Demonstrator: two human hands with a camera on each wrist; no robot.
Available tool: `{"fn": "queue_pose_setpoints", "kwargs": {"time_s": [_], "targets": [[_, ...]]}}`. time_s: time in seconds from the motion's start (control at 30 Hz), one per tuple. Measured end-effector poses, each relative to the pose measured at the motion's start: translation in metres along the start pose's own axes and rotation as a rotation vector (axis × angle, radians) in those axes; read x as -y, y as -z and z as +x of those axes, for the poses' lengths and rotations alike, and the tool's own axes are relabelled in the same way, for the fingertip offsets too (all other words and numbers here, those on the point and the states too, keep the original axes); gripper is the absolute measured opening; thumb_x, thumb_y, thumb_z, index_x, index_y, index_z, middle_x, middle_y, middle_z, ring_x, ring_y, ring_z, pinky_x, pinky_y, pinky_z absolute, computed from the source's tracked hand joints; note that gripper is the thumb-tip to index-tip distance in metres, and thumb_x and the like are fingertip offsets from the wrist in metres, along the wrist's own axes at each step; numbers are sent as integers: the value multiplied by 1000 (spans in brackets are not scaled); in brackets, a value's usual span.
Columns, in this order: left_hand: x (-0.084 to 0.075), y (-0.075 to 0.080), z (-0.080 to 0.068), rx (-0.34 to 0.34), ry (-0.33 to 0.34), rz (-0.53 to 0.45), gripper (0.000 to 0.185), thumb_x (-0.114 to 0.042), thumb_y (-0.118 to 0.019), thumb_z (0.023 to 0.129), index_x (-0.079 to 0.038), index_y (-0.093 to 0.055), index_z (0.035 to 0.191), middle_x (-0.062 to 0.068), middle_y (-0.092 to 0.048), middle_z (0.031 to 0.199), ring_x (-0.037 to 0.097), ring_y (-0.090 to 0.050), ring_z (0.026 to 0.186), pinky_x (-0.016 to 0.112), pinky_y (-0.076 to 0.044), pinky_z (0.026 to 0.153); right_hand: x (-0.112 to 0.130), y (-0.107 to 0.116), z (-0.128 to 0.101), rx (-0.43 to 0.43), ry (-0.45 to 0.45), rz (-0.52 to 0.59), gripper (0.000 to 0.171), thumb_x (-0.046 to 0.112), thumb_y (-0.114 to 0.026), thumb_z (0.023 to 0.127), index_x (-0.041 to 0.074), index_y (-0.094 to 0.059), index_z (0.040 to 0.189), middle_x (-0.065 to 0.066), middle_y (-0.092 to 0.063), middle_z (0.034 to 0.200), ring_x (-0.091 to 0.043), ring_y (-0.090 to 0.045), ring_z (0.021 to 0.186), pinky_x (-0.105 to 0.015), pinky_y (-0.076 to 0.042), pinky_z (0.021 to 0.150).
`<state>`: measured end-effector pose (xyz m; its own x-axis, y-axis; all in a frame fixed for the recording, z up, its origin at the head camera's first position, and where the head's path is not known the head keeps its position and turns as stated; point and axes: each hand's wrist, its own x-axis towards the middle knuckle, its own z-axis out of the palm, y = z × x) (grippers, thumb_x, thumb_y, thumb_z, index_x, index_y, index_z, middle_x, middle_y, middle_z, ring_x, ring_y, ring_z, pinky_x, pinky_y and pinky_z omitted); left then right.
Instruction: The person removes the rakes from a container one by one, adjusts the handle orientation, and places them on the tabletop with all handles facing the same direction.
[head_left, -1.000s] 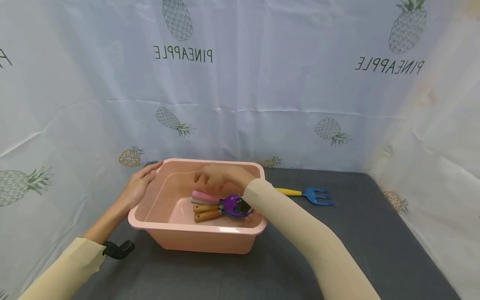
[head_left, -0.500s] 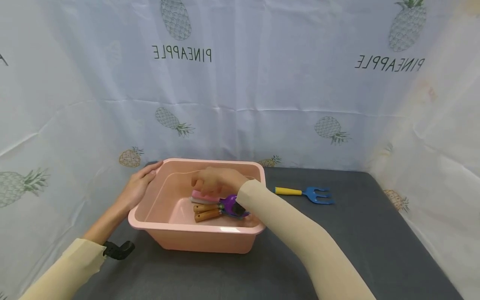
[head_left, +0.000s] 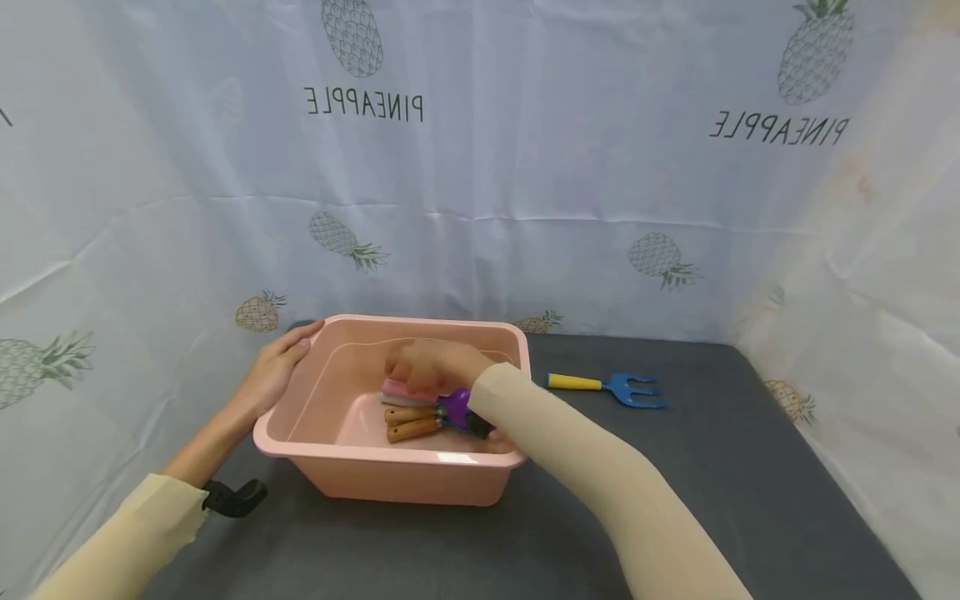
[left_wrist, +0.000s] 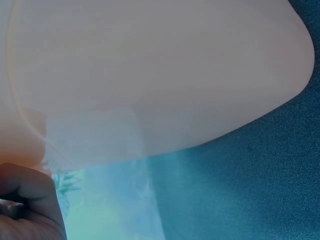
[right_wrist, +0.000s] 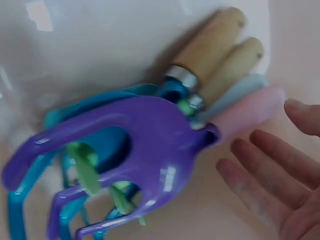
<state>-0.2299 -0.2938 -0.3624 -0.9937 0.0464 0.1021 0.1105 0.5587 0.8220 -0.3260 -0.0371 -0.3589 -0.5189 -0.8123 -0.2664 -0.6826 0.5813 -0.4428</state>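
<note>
**Reaching into a pink plastic tub of garden tools**

Hovering inside the smooth, rounded-corner pink tub (head_left: 390, 479), the right hand (head_left: 431, 365) has its fingers (right_wrist: 270, 172) straight and slightly spread, holding nothing; the fingertips sit just beside the pale pink handle (right_wrist: 247, 112) of a glossy purple rake (right_wrist: 145, 150) with curved, claw-like prongs. That rake lies on the tub floor, on top of a tangle of shiny blue and green tool heads. Two round, matt wooden handles (head_left: 411, 422) with metal collars lie side by side next to the pink one, all pointing left in the head view.

The left hand (head_left: 276, 372) rests on the tub's far left rim, fingers laid along the edge; from the wrist view only a curled bit of finger shows against the tub's blurred underside, so how firmly it holds cannot be told.

Outside the tub, to the right on the dark grey, felt-like table cover (head_left: 712, 467), lies a blue fork (head_left: 633, 391) with three flat tines and a yellow cylindrical handle. Both arms wear thin beige sleeves. A creased, pale sheet printed with pineapples (head_left: 660, 260) hangs behind and at both sides.
</note>
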Motion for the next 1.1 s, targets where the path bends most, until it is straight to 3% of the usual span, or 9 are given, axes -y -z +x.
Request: {"fn": "queue_pose_setpoints", "kwargs": {"time_s": [0.1, 0.3, 0.5, 0.77, 0.93, 1.0, 1.1], "targets": [[0, 1, -1, -4, 1, 1, 54, -36, -28, 115, -14, -32, 164, 24, -30, 167, 46, -44, 143, 6, -43, 82, 0, -4, 2, 0, -8, -80, 19, 15, -54, 104, 15, -71, 114, -2, -61, 110, -19, -59, 93, -27, -45, 70], [0, 1, 0, 2, 6, -10, 54, -36, -27, 115, -15, -31, 164, 25, -31, 166, 46, -45, 143, 6, -44, 82, 0, -9, 2, -3, -21, -205, 37, 7, -58, 101, 24, -64, 133, 3, -58, 135, -17, -56, 107, -27, -49, 78], [-1, -1, 0, 14, 21, -19, 54, -37, -27, 115, -16, -30, 165, 24, -29, 168, 45, -44, 144, 8, -45, 83, 3, -16, 2, -14, -34, -301, 33, 16, -54, 107, 27, -60, 138, 2, -59, 141, -19, -56, 118, -36, -48, 104], [-1, -1, 0, 9, 17, -26, 54, -36, -27, 115, -15, -30, 164, 24, -30, 167, 45, -45, 143, 7, -45, 83, 2, -20, 4, -28, -69, -201, 38, 35, -46, 111, 32, -53, 148, 1, -57, 148, -22, -55, 127, -44, -43, 115], [-1, 0, 1, 3, 14, -31, 54, -36, -27, 115, -14, -30, 164, 24, -31, 167, 44, -45, 142, 6, -45, 82, 2, -19, 4, -49, -15, -257, 38, 31, -46, 111, 28, -54, 148, 0, -58, 148, -24, -55, 128, -47, -43, 116], [0, 0, 1, 4, 19, -22, 54, -37, -27, 115, -15, -31, 164, 24, -30, 167, 45, -44, 143, 7, -45, 83, 3, -20, 3, -64, -51, -193, 38, 35, -47, 111, 29, -55, 147, 0, -59, 147, -22, -56, 126, -45, -43, 116], [-1, 1, 0, 14, 31, -7, 54, -38, -27, 115, -17, -30, 165, 23, -29, 168, 45, -43, 145, 8, -44, 84, 4, -22, 0, -91, -162, 16, 43, 50, -46, 108, 29, -60, 143, 0, -63, 140, -21, -58, 118, -43, -44, 113]]}}
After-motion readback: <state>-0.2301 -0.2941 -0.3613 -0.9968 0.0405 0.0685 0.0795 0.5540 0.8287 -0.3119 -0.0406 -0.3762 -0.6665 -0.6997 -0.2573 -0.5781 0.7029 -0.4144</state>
